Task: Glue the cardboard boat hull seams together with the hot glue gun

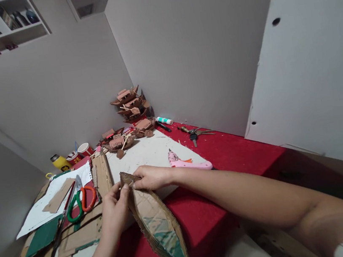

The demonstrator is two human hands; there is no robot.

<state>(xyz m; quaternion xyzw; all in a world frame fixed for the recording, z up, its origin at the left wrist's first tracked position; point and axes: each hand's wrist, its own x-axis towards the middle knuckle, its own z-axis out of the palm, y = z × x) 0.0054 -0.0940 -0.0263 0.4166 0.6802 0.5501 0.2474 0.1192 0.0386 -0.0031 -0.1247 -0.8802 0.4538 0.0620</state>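
A cardboard boat hull, pointed at both ends with green print inside, hangs over the table's near edge. At its far tip, my left hand pinches the left wall between thumb and fingers. My right hand grips the same tip from the right, its fingers closed on the cardboard. Just beyond my right forearm lies a pink glue gun, its nozzle pointing away. Left of my left hand, scissors with one green and one orange handle rest on cardboard pieces.
Finished cardboard boats are stacked in the far corner, with more boats in front. Cardboard strips and a paper sheet cover the left side. Cups, a yellow bottle, pliers and a glue tube stand or lie farther back.
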